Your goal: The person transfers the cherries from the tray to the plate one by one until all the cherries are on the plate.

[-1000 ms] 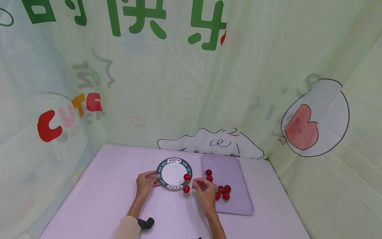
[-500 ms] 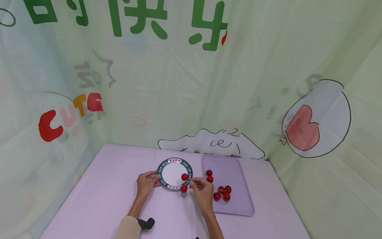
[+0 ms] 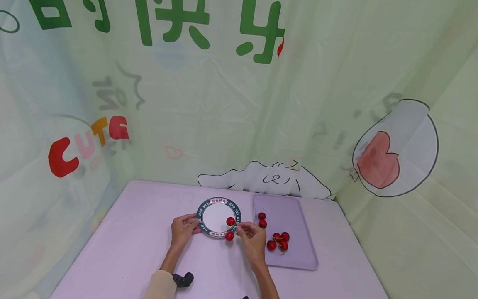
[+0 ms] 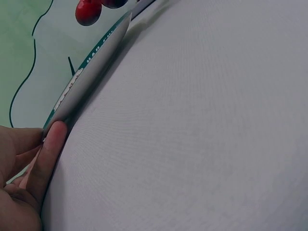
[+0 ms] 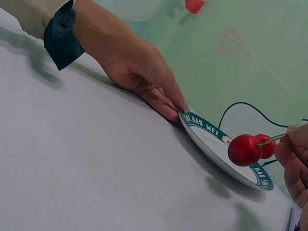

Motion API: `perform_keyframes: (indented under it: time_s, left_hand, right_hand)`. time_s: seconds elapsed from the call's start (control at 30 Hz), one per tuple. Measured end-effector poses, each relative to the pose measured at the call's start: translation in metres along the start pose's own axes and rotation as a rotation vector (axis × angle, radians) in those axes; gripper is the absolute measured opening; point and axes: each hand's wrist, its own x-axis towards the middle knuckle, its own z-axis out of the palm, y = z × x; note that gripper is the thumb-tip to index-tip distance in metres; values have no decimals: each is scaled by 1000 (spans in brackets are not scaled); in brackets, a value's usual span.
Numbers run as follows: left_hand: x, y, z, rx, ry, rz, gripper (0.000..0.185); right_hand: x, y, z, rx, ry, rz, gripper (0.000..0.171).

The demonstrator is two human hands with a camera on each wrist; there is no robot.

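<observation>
A white plate (image 3: pixel 214 218) with a dark green lettered rim sits on the table. My left hand (image 3: pixel 182 229) grips its left edge between thumb and fingers, also seen from the side in the right wrist view. From my right hand (image 3: pixel 254 243), which pinches green stems, hang two red cherries (image 5: pixel 244 150). They are above the right part of the plate, one over its inner white area and the other by the lower right rim. Clear space shows between the cherries and the plate in the right wrist view.
Right of the plate lies a shallow purple tray (image 3: pixel 296 216). It bears several red cherries (image 3: pixel 284 246) in a cluster nearer me and two cherries (image 3: pixel 262 223) by its left edge. A printed curtain (image 3: pixel 239 124) hangs behind the pale table.
My right hand has moved a little left with the two cherries, bringing them further over the plate, and has slowed in the last half second. The left hand stays at the plate's edge.
</observation>
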Motion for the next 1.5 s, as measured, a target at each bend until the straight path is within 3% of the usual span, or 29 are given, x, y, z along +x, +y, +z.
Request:
perform_keyframes:
  time_s: [1.03,1.5]
  left_hand:
    - [3,3,0,5,6,-12,31]
    - [2,2,0,1,3,-18,31]
  right_hand:
    - [12,12,23,42,5,-31,12]
    - [13,20,27,36,21,8,14]
